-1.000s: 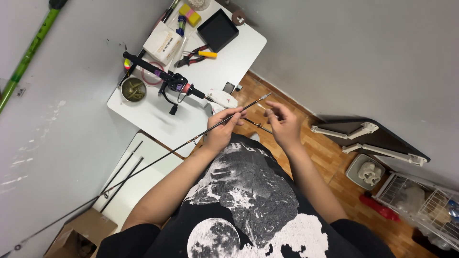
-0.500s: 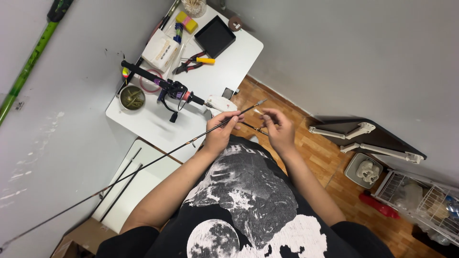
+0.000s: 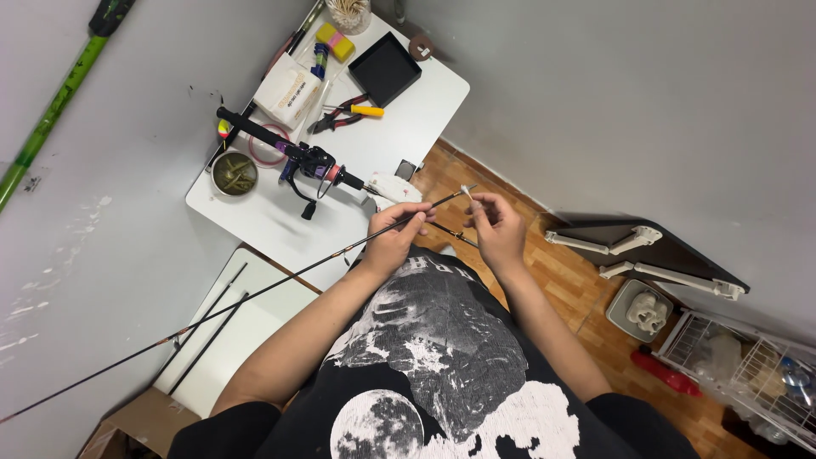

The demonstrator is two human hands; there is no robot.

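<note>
My left hand (image 3: pixel 393 240) grips a long thin dark fishing rod section (image 3: pixel 255 293) near its upper end; the rod runs down-left past the table to the frame's lower left. At the rod's tip, my right hand (image 3: pixel 495 229) pinches a small white piece (image 3: pixel 466 190) between its fingertips. A second thin dark stick (image 3: pixel 449 233) shows between the two hands. Both hands hover above the wooden floor, just off the white table's (image 3: pixel 280 229) corner.
On the white table lie a rod handle with a black and purple reel (image 3: pixel 306 160), a black tray (image 3: pixel 384 70), pliers with a yellow grip (image 3: pixel 348 112), a white box (image 3: pixel 287 90) and a small bowl (image 3: pixel 233 172). A wire basket (image 3: pixel 748 374) stands at the right; a green pole (image 3: pixel 53 110) leans on the wall.
The view has shifted slightly, so the table sits a little higher in frame. Both hands keep their hold at the rod tip, with the right fingers closer to the tip.
</note>
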